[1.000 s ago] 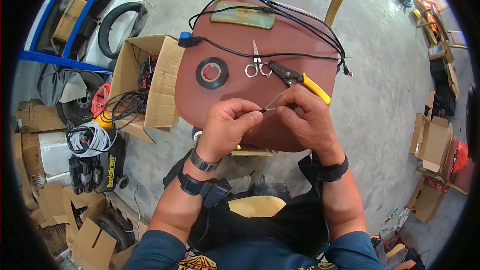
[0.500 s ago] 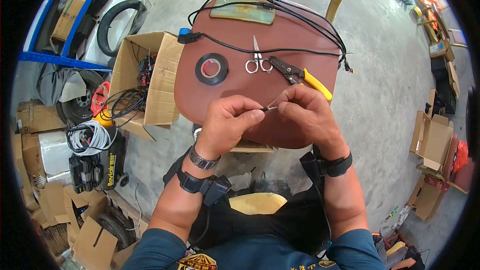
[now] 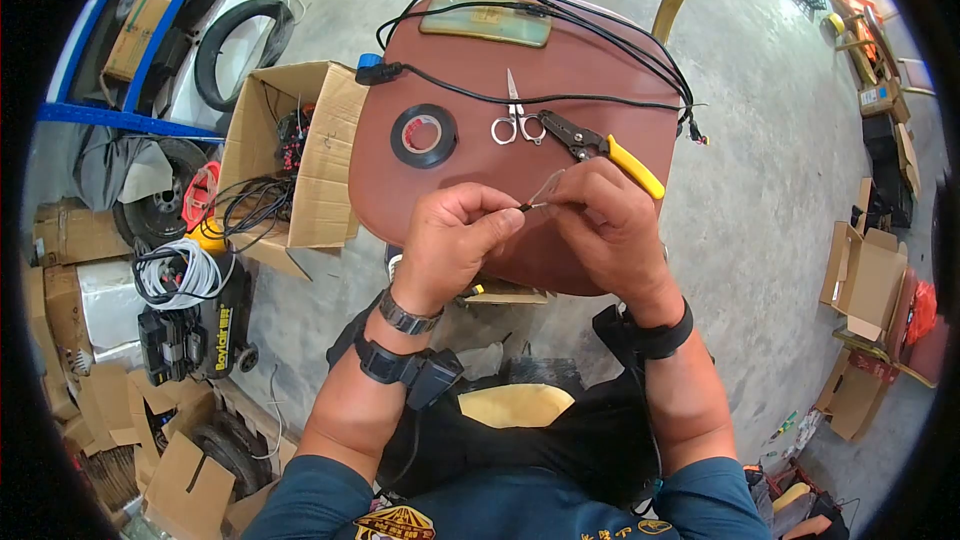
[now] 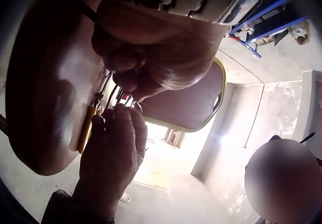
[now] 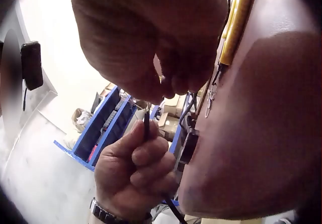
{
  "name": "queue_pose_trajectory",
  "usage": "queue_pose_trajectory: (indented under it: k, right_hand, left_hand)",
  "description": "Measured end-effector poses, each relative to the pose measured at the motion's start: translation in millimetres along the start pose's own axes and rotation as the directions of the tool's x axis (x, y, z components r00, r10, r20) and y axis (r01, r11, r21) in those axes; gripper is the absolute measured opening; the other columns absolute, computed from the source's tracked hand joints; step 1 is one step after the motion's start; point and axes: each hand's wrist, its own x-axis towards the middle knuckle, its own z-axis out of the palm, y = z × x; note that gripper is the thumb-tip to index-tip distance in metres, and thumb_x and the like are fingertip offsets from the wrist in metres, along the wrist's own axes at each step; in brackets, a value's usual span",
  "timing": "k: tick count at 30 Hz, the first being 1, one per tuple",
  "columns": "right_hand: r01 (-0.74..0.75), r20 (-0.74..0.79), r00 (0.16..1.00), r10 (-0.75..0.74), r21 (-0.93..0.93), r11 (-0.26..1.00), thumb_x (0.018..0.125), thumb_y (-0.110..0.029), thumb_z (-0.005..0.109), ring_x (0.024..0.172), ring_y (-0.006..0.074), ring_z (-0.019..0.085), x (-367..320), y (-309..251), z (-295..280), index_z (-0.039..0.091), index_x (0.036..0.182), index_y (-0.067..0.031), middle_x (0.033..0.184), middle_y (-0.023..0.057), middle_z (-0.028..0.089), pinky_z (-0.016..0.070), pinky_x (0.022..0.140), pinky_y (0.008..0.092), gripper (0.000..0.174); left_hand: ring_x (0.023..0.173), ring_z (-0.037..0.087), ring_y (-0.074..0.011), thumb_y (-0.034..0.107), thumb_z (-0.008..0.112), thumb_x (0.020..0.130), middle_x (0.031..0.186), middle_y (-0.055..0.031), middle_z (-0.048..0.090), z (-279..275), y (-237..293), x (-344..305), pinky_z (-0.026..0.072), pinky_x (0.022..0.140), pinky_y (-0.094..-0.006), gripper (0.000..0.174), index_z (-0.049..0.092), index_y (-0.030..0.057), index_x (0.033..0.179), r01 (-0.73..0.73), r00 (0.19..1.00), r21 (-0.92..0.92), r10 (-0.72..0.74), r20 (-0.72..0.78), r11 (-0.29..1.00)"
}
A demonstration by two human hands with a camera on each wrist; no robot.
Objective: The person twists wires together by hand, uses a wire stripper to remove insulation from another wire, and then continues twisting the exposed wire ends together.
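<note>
Over the front of the brown chair seat point(image 3: 400, 202), the left hand point(image 3: 450, 240) pinches a thin black cable point(image 5: 147, 124) between thumb and forefinger. Fine wire strands stick out of the cable's end toward the right hand point(image 3: 612, 230), whose thumb and fingertips pinch them. A pale thin strand point(image 3: 548, 183) arches up between the hands. Behind them on the seat lie a roll of black tape point(image 3: 447, 140), silver scissors point(image 3: 514, 112) and a wire stripper point(image 3: 632, 168) with yellow handles. In the left wrist view both hands' fingertips nearly meet, and the wire between them is mostly hidden.
Black cables point(image 3: 600, 25) with a blue-ended connector point(image 3: 372, 68) loop across the seat's back, over a greenish flat case point(image 3: 485, 22). An open cardboard box point(image 3: 325, 165) stands left of the chair. Blue shelving point(image 3: 130, 122), tyres and a black machine point(image 3: 222, 330) are farther left.
Both hands have risen slightly toward the seat's back. The right hand's fingers have shifted about the wire strands, and the pale strand now arches higher. The left hand keeps its pinch.
</note>
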Motion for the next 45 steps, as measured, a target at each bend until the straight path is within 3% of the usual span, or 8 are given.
queue_pose_trajectory:
  k: [3, 15, 18, 27, 30, 33, 42, 45]
  right_hand:
    - [0.079, -0.019, 0.997, -0.081, -0.092, 0.993, 0.073, 0.007, 0.063, 0.079, 0.0288, 0.061, 0, -1, 3, 0.063, 0.085, -0.0019, 0.084, 0.0111, 0.062, 0.0494, 0.071, 0.0344, 0.015]
    - [-0.041, 0.012, 0.999, 0.041, -0.027, 0.999, 0.077, 0.004, 0.062, 0.082, 0.0289, 0.064, -4, 1, 4, 0.063, 0.085, -0.0003, 0.086, 0.0132, 0.065, 0.0503, 0.076, 0.0343, 0.009]
    - [-0.243, 0.047, 0.970, 0.239, 0.136, 0.960, 0.080, 0.001, 0.062, 0.082, 0.0245, 0.066, -10, 4, 5, 0.065, 0.088, 0.0007, 0.086, 0.0122, 0.067, 0.0505, 0.077, 0.0318, 0.009]
    - [-0.557, 0.268, 0.830, 0.489, 0.403, 0.726, 0.084, -0.005, 0.063, 0.082, 0.0103, 0.061, -8, 6, -6, 0.067, 0.092, 0.0027, 0.085, 0.0045, 0.068, 0.0491, 0.075, 0.0263, 0.012]
    - [-0.588, 0.280, 0.808, 0.518, 0.432, 0.684, 0.084, -0.006, 0.064, 0.081, 0.0093, 0.060, -7, 4, -4, 0.067, 0.092, 0.0020, 0.086, 0.0030, 0.068, 0.0488, 0.075, 0.0256, 0.012]
    - [-0.543, 0.243, 0.839, 0.486, 0.378, 0.750, 0.084, -0.007, 0.065, 0.081, 0.0086, 0.060, -7, 6, -3, 0.067, 0.092, 0.0018, 0.086, 0.0028, 0.067, 0.0485, 0.074, 0.0245, 0.013]
    - [-0.666, 0.495, 0.715, 0.494, 0.268, 0.696, 0.081, -0.006, 0.065, 0.079, 0.0085, 0.060, -3, 1, -20, 0.067, 0.091, 0.0020, 0.084, 0.0026, 0.067, 0.0479, 0.073, 0.0232, 0.012]
    - [-0.674, 0.536, 0.712, 0.453, 0.343, 0.654, 0.081, -0.005, 0.065, 0.078, 0.0089, 0.060, -3, 1, -20, 0.066, 0.091, 0.0017, 0.084, 0.0025, 0.066, 0.0480, 0.071, 0.0231, 0.012]
  left_hand:
    - [0.053, 0.049, -0.0019, 0.008, 0.068, 0.087, 0.068, 0.0028, 0.059, 2, -2, 0, 0.0322, 0.043, -0.0166, 0.010, 0.067, 0.0020, 0.095, 0.006, 1.000, 0.008, -0.006, -0.015, 1.000]
    - [0.066, 0.056, -0.0039, 0.003, 0.068, 0.087, 0.077, -0.0005, 0.066, 1, -9, 0, 0.0461, 0.057, -0.0197, 0.009, 0.067, -0.0021, 0.094, -0.097, 0.995, 0.152, 0.099, -0.008, 0.984]
    - [0.067, 0.057, -0.0043, 0.002, 0.068, 0.086, 0.079, -0.0011, 0.067, 1, -7, -2, 0.0475, 0.059, -0.0202, 0.008, 0.068, -0.0023, 0.093, -0.117, 0.993, 0.207, 0.118, 0.007, 0.971]
    - [0.072, 0.058, -0.0049, 0.003, 0.069, 0.085, 0.081, -0.0008, 0.067, 1, 1, -5, 0.0468, 0.063, -0.0200, 0.009, 0.070, -0.0021, 0.092, -0.201, 0.979, 0.319, 0.183, 0.086, 0.926]
    - [0.073, 0.058, -0.0054, 0.003, 0.070, 0.084, 0.081, -0.0011, 0.066, -1, 2, -3, 0.0471, 0.064, -0.0208, 0.009, 0.070, -0.0022, 0.092, -0.238, 0.971, 0.370, 0.214, 0.104, 0.898]
    - [0.073, 0.058, -0.0060, 0.003, 0.070, 0.083, 0.080, -0.0016, 0.067, -1, 5, -4, 0.0475, 0.064, -0.0217, 0.009, 0.070, -0.0023, 0.091, -0.207, 0.978, 0.368, 0.178, 0.112, 0.907]
    - [0.070, 0.059, -0.0079, 0.001, 0.071, 0.080, 0.078, -0.0028, 0.067, -12, 14, -2, 0.0465, 0.062, -0.0226, 0.010, 0.071, -0.0026, 0.090, -0.175, 0.961, 0.381, 0.074, 0.266, 0.908]
    - [0.070, 0.059, -0.0082, 0.001, 0.072, 0.079, 0.077, -0.0030, 0.066, -16, 18, -3, 0.0456, 0.061, -0.0229, 0.010, 0.071, -0.0029, 0.088, -0.121, 0.963, 0.322, 0.033, 0.267, 0.939]
